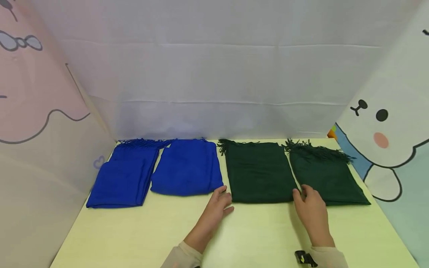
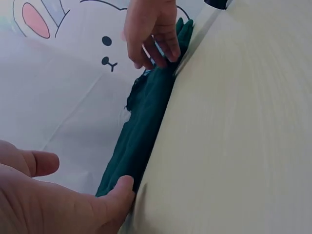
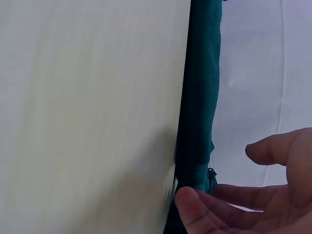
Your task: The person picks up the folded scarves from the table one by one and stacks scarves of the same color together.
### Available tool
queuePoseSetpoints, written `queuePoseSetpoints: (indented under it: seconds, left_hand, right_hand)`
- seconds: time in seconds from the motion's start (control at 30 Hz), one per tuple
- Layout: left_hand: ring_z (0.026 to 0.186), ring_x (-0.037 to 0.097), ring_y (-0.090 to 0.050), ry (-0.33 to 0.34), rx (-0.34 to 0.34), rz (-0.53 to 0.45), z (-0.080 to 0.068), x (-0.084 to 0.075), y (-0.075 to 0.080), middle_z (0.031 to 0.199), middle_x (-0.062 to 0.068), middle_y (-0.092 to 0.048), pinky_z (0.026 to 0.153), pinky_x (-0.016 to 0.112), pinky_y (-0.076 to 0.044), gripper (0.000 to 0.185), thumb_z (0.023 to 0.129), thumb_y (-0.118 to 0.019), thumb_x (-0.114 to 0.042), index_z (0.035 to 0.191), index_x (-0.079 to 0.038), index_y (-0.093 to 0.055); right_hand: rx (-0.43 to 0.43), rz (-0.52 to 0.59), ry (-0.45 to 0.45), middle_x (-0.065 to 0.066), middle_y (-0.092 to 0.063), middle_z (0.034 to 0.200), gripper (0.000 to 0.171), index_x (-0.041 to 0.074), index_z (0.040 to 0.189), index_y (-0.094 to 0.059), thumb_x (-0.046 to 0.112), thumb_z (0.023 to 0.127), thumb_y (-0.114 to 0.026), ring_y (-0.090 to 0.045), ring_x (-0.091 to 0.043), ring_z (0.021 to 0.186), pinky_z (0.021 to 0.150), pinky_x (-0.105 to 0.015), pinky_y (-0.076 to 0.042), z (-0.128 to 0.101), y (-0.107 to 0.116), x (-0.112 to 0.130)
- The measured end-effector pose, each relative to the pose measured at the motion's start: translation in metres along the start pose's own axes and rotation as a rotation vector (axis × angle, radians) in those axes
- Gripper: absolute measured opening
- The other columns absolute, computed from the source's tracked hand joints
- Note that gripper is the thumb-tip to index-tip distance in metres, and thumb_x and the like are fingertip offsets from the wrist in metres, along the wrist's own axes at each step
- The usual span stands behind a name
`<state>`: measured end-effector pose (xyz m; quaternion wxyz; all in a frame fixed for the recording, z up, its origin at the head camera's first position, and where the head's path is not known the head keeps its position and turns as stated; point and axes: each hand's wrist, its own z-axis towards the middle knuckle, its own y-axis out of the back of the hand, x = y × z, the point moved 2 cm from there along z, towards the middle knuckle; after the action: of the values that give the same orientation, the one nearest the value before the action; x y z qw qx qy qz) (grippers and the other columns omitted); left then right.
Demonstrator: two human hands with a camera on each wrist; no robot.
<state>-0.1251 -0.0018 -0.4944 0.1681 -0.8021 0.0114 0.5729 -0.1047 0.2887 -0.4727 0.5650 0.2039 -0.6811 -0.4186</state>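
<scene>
Currently squaring up the near hem of the inner green scarf [image 1: 259,171], flat on the tabletop [image 1: 234,238] between the blue scarf [image 1: 187,169] and the outer green scarf [image 1: 326,176]. Left hand [image 1: 219,203] at its near-left corner, right hand [image 1: 308,203] at near-right; fingers relaxed, touching, not pinching. Neat row, fringes away.

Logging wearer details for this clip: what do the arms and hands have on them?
Both hands, left and right, are bare: no gloves or rings visible. Each forearm ends in a beige sleeve, left and right. A small black device with a yellow mark sits at the right wrist.
</scene>
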Motion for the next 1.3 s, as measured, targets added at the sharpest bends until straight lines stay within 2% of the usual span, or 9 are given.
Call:
queuePoseSetpoints:
  seconds: [0.23, 0.37, 0.5, 0.67, 0.83, 1.0, 1.07, 1.2, 1.3]
  left_hand:
    - [0.122, 0.037, -0.053, 0.001, -0.054, -0.042, 0.009, 0.002, -0.005, 0.139, 0.027, -0.048, 0.106, 0.048, -0.044, 0.059, 0.100, -0.050, -0.018, 0.150, 0.005, -0.029]
    - [0.116, 0.032, -0.053, 0.015, -0.054, -0.103, 0.017, 0.001, -0.008, 0.146, 0.027, -0.039, 0.104, 0.047, -0.046, 0.057, 0.099, -0.052, -0.018, 0.149, 0.003, -0.033]
    - [0.101, 0.027, -0.051, 0.079, -0.037, -0.235, 0.026, 0.003, -0.009, 0.147, 0.026, -0.027, 0.096, 0.041, -0.053, 0.055, 0.098, -0.051, -0.010, 0.149, -0.001, -0.033]
    - [0.096, 0.026, -0.049, 0.094, -0.016, -0.247, 0.037, 0.005, -0.012, 0.140, 0.023, -0.026, 0.090, 0.041, -0.055, 0.057, 0.098, -0.054, -0.009, 0.151, -0.009, -0.033]
    - [0.110, 0.032, -0.054, 0.068, 0.021, -0.126, 0.046, 0.008, -0.016, 0.137, 0.025, -0.037, 0.094, 0.047, -0.054, 0.055, 0.099, -0.056, -0.009, 0.150, -0.015, -0.037]
    - [0.129, 0.041, -0.048, 0.032, 0.022, -0.151, 0.051, 0.013, -0.021, 0.142, 0.029, -0.040, 0.096, 0.051, -0.052, 0.050, 0.098, -0.053, 0.001, 0.146, -0.009, -0.041]
    - [0.135, 0.044, -0.042, 0.029, 0.013, -0.177, 0.051, 0.014, -0.022, 0.150, 0.030, -0.030, 0.097, 0.050, -0.052, 0.048, 0.098, -0.051, 0.004, 0.144, -0.006, -0.043]
    - [0.147, 0.046, -0.017, 0.041, 0.002, -0.248, 0.051, 0.013, -0.023, 0.163, 0.026, 0.007, 0.099, 0.049, -0.051, 0.044, 0.098, -0.049, 0.006, 0.142, -0.003, -0.044]
    - [0.148, 0.045, -0.010, 0.051, 0.010, -0.330, 0.052, 0.010, -0.025, 0.162, 0.019, 0.021, 0.102, 0.048, -0.049, 0.043, 0.099, -0.049, 0.006, 0.141, -0.001, -0.044]
  right_hand:
    - [0.185, 0.028, -0.079, -0.033, -0.057, 0.127, 0.069, -0.011, 0.143, -0.040, 0.047, 0.105, -0.037, -0.051, -0.051, 0.117, 0.097, -0.063, -0.042, 0.009, -0.002, -0.006]
    - [0.284, 0.244, -0.159, -0.026, -0.063, 0.116, 0.069, -0.009, 0.146, -0.037, 0.046, 0.105, -0.041, -0.067, -0.032, 0.099, 0.094, -0.052, -0.050, 0.015, -0.001, -0.008]
    - [0.336, 0.508, -0.262, -0.019, -0.061, 0.109, 0.065, -0.012, 0.147, -0.031, 0.037, 0.106, -0.045, -0.069, -0.016, 0.081, 0.083, -0.033, -0.058, 0.021, -0.002, -0.012]
    - [0.350, 0.607, -0.313, -0.016, -0.059, 0.107, 0.065, -0.016, 0.149, -0.026, 0.031, 0.107, -0.043, -0.068, -0.013, 0.080, 0.076, -0.027, -0.059, 0.025, -0.002, -0.018]
    - [0.342, 0.655, -0.331, -0.016, -0.059, 0.104, 0.064, -0.017, 0.148, -0.027, 0.029, 0.107, -0.044, -0.068, -0.014, 0.079, 0.076, -0.029, -0.059, 0.026, -0.003, -0.020]
    - [0.329, 0.700, -0.342, -0.014, -0.061, 0.101, 0.063, -0.018, 0.147, -0.027, 0.028, 0.107, -0.044, -0.068, -0.013, 0.078, 0.076, -0.028, -0.059, 0.025, -0.005, -0.022]
    - [0.321, 0.723, -0.354, -0.012, -0.064, 0.098, 0.064, -0.019, 0.147, -0.025, 0.027, 0.107, -0.044, -0.069, -0.013, 0.078, 0.076, -0.028, -0.059, 0.022, -0.004, -0.023]
    - [0.326, 0.825, -0.408, -0.013, -0.071, 0.094, 0.058, -0.021, 0.142, -0.030, 0.024, 0.107, -0.042, -0.073, -0.019, 0.082, 0.079, -0.033, -0.060, 0.012, -0.003, -0.026]
    - [0.414, 1.000, -0.457, -0.020, -0.072, 0.098, 0.057, -0.021, 0.139, -0.032, 0.026, 0.108, -0.042, -0.073, -0.028, 0.091, 0.086, -0.040, -0.058, 0.003, -0.004, -0.027]
